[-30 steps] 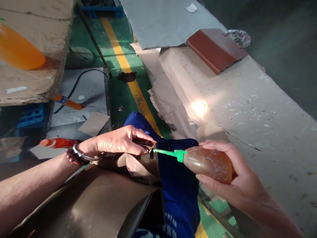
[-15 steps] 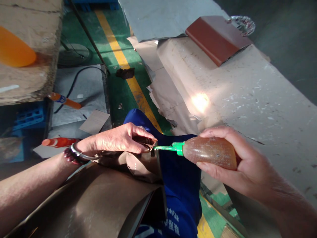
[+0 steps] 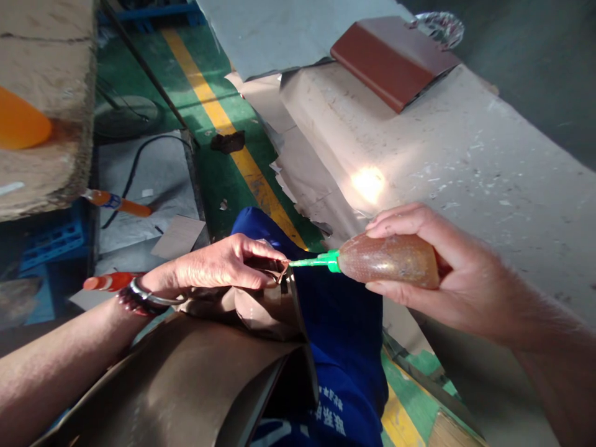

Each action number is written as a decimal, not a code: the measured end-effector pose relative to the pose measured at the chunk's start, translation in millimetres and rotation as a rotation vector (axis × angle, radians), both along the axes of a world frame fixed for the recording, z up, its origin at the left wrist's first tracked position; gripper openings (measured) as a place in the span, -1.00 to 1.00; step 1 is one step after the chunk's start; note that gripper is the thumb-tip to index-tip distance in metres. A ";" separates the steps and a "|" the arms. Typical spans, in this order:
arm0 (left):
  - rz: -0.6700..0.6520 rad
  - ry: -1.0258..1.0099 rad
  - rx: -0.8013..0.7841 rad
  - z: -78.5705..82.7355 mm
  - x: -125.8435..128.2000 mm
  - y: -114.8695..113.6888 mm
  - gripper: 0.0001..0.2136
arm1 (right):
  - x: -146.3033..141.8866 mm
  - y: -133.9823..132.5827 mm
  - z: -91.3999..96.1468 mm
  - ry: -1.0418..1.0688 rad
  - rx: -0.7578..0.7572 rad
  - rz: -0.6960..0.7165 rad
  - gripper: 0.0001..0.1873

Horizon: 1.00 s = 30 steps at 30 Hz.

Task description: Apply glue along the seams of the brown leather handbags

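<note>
In my right hand (image 3: 447, 273) lies a soft amber squeeze bottle (image 3: 388, 261), held on its side with its thin green nozzle pointing left. The nozzle tip meets the folded upper corner of a brown leather-like bag piece (image 3: 186, 366) resting on my lap. My left hand (image 3: 228, 264) pinches that corner, thumb and fingers closed on the fold. A curved flap of the brown piece bulges just below my fingers. Any glue at the tip is too small to make out.
A paper-covered table (image 3: 419, 143) on the right carries a folded reddish-brown leather piece (image 3: 395, 59). At the left are a worn bench (image 3: 46, 74) with an orange object, drink bottles (image 3: 118, 202), a blue crate (image 3: 56, 239) and a thin pole. Green floor with a yellow stripe (image 3: 209, 105) runs between.
My right hand has raised the squeeze bottle slightly, and its nozzle tip has moved up along the folded corner. My left hand keeps its pinch. The whole view has shifted a little.
</note>
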<state>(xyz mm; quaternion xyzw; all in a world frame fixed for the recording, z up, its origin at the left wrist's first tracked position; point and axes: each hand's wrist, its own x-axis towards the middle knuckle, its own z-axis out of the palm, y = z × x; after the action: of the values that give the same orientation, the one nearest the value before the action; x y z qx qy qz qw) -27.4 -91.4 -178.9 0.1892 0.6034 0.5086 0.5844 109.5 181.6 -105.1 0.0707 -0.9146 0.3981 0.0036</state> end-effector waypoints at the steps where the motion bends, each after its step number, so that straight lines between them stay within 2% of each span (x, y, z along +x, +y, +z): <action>1: 0.005 0.004 -0.002 -0.3 -0.3 0.1 -0.67 | -0.6 0.1 0.1 -0.007 0.000 0.005 -0.61; 6: 0.006 0.087 -0.026 -1.1 -2.5 1.8 -0.67 | -1.0 1.5 1.2 -0.068 -0.022 0.016 -0.64; 10: -0.066 0.173 -0.041 4.9 -4.7 4.2 -0.67 | -4.3 -0.7 4.8 -0.109 -0.031 -0.081 -0.60; 15: -0.124 0.299 -0.054 12.8 -6.4 7.0 -0.71 | -12.9 -5.2 11.3 -0.337 -0.039 -0.228 -0.59; 19: -0.117 0.343 -0.075 13.2 -3.6 9.8 -0.77 | -21.8 -4.2 9.8 -0.529 -0.222 -0.287 -0.63; 23: -0.033 0.280 -0.129 9.2 2.5 12.4 -0.73 | -32.2 -4.1 5.7 -0.673 -0.400 -0.332 -0.72; 26: 0.010 0.374 -0.141 6.5 6.4 14.5 -0.68 | -38.7 -7.3 6.0 -0.754 -0.426 -0.347 -0.69; 30: -0.031 0.482 -0.198 7.3 9.3 17.9 -0.65 | -42.6 -11.2 7.8 -0.815 -0.391 -0.461 -0.68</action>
<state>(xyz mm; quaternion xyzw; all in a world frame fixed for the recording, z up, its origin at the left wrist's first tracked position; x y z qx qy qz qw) -18.0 -73.5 -171.6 0.2558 0.7691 0.3784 0.4471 66.8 170.3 -97.3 -0.2962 -0.7420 0.5459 -0.2525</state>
